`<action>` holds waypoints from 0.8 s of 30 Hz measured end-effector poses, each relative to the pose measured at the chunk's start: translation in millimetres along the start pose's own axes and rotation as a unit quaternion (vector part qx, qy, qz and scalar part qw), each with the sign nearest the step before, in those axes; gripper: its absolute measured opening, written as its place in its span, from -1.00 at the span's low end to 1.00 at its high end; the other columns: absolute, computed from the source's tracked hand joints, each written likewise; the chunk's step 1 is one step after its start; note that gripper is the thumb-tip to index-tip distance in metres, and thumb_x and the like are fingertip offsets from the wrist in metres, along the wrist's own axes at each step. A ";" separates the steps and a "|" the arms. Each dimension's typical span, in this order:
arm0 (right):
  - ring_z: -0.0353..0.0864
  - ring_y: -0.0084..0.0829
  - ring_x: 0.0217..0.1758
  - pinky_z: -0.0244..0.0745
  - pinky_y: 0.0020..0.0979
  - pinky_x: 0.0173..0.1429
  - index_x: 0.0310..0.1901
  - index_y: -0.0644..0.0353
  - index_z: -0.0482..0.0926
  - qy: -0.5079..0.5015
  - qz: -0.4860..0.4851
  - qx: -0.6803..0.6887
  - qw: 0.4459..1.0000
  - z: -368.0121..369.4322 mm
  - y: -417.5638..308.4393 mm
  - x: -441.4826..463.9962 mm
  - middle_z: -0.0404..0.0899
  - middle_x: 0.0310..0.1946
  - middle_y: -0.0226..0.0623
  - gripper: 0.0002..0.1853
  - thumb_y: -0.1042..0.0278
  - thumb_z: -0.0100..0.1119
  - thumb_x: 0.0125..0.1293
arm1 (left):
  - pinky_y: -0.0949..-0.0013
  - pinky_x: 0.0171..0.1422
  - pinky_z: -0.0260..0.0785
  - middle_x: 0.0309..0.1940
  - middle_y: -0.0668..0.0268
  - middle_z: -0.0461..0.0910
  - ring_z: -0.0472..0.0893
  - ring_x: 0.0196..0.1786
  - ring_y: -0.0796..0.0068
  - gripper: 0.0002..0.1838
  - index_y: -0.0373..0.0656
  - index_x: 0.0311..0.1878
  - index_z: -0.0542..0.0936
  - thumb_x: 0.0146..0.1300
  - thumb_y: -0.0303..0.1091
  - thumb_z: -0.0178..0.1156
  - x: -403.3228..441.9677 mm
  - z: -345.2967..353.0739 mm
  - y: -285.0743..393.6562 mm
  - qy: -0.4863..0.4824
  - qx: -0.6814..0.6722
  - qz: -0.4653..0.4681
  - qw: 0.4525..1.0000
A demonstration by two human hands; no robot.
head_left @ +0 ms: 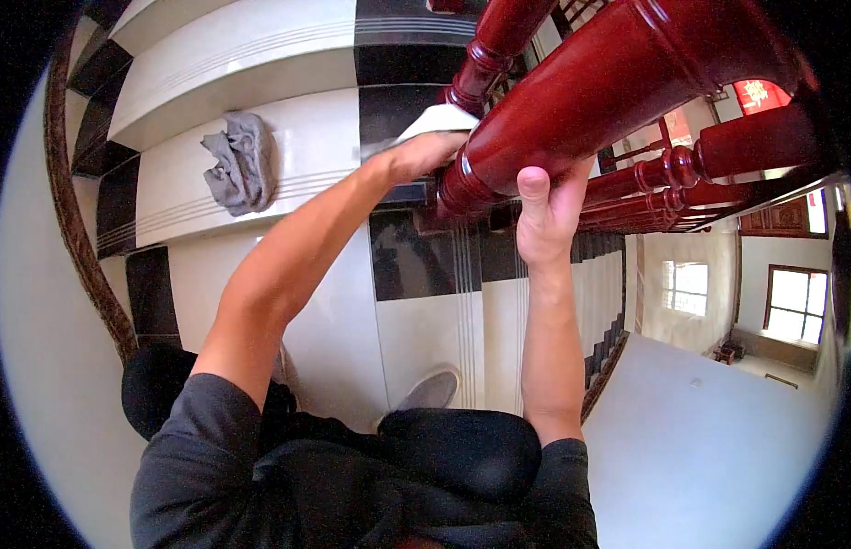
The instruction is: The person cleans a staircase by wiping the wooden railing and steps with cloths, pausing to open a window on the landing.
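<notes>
A thick, glossy dark-red wooden newel post (581, 101) slants across the upper right. Near its lower end is my left hand (430, 154), closed on a white cloth (441, 119) that shows above the knuckles. The fingertips of that hand are hidden behind the post. My right hand (552, 215) grips the near side of the same post with the thumb raised. Its other fingers go out of sight around the post. On a stair to the left lies a crumpled grey cloth (244, 163), apart from both hands.
Pale stone steps (288, 64) with black tile edging rise at the upper left. Red turned balusters (663, 169) and a handrail run to the right. A dark wall trim (69, 183) borders the left side. My shoe (432, 389) stands on the landing.
</notes>
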State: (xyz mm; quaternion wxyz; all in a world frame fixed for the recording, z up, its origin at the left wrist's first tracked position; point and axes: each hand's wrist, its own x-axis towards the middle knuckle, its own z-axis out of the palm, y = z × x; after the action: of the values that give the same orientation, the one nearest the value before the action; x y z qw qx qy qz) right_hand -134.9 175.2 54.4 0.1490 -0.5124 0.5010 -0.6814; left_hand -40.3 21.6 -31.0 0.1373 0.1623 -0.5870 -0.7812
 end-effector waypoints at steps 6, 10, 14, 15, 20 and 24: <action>0.38 -0.31 0.38 0.25 -0.22 0.53 0.55 0.26 0.10 -0.009 0.004 0.010 1.000 2.1 -5.6 0.5 0.36 0.36 -0.24 0.04 -0.27 0.40 0.33 | 0.30 0.23 0.53 0.06 0.24 0.74 0.71 0.03 0.46 -0.61 -0.25 0.18 0.67 0.52 -0.14 0.17 30.6 -4.6 -38.6 -0.010 -0.032 -0.060 0.998; 0.37 -0.33 0.38 0.24 -0.22 0.52 0.54 0.26 0.12 -0.002 -0.009 0.007 1.000 2.4 -2.2 1.3 0.36 0.35 -0.24 0.02 -0.27 0.40 0.33 | 0.11 0.34 0.45 0.14 -0.13 0.66 0.64 0.23 0.01 -0.56 -0.15 0.39 0.51 0.57 -0.23 -0.09 -9.7 2.1 -58.3 0.174 0.244 0.073 0.951; 0.37 -0.34 0.38 0.24 -0.23 0.52 0.53 0.27 0.13 -0.001 -0.014 -0.001 1.000 0.7 1.1 -0.3 0.36 0.34 -0.25 0.01 -0.26 0.41 0.33 | -0.10 0.43 0.38 0.24 -0.29 0.54 0.56 0.31 -0.25 -0.48 -0.17 0.54 0.32 0.58 -0.33 -0.17 -63.7 36.5 -102.7 0.296 0.350 0.097 0.883; 0.37 -0.34 0.38 0.24 -0.23 0.52 0.53 0.27 0.13 -0.001 -0.015 0.002 1.000 1.7 0.9 0.2 0.36 0.34 -0.25 0.01 -0.26 0.41 0.33 | -0.11 0.41 0.41 0.28 -0.25 0.55 0.56 0.34 -0.19 -0.48 -0.20 0.56 0.30 0.62 -0.30 -0.17 -74.3 44.3 -127.6 0.327 0.320 0.203 0.865; 0.42 -0.33 0.32 0.27 -0.24 0.49 0.50 0.28 0.17 -0.002 -0.030 0.010 1.000 3.8 -2.7 3.8 0.41 0.29 -0.24 -0.04 -0.25 0.38 0.36 | 0.27 0.46 0.36 0.30 0.05 0.61 0.60 0.33 0.17 -0.54 -0.11 0.44 0.52 0.60 -0.14 0.08 -107.3 86.2 -82.1 0.396 0.105 0.086 0.908; 0.44 -0.29 0.35 0.28 -0.24 0.50 0.54 0.30 0.10 -0.011 -0.024 -0.015 1.000 2.6 -9.6 5.3 0.42 0.33 -0.19 0.00 -0.26 0.35 0.38 | 0.17 0.58 0.16 0.32 0.03 0.52 0.46 0.38 0.06 -0.53 -0.23 0.44 0.47 0.62 -0.18 0.03 -84.8 101.7 -27.9 0.350 0.144 0.184 0.907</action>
State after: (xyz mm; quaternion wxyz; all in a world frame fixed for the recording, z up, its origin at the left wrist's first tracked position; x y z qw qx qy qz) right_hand -132.0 174.5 65.3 0.1302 -0.5340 0.4965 -0.6718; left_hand -5.9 152.3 -23.7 0.4504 0.3327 -0.6267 -0.5420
